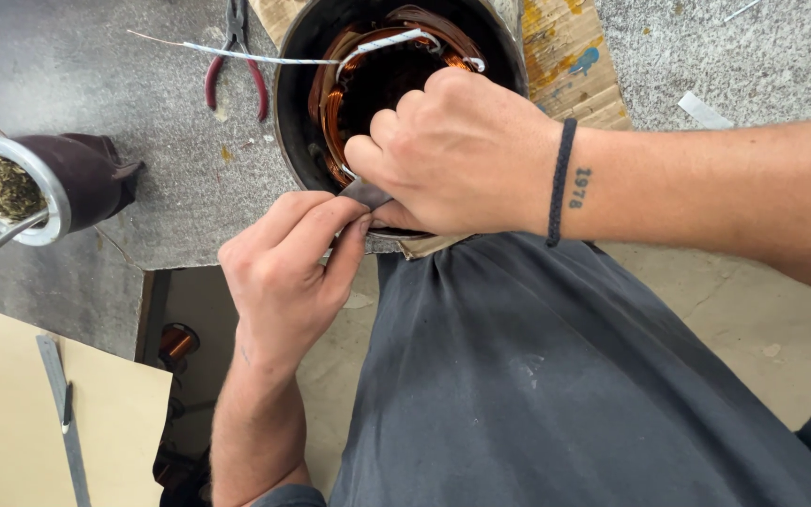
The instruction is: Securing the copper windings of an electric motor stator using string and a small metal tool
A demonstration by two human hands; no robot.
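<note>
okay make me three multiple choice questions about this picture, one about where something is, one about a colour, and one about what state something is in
1. Where do the pliers lie?
A. On the grey bench top, left of the round motor housing
B. Inside the housing
C. On the tan board at lower left

2. What colour are the wire windings inside the housing?
A. Silver
B. Copper orange
C. Green

3. How is the thin grey strip held?
A. Lying loose on the bench
B. Pinched by the left hand at the housing rim, with the right hand on it too
C. Clamped in the pliers

Answers:
1 A, the red-handled pliers rest on the bench beside the housing.
2 B, the coils shine copper orange.
3 B, left thumb and fingers grip the strip, and the right hand's fingers meet it.
</note>
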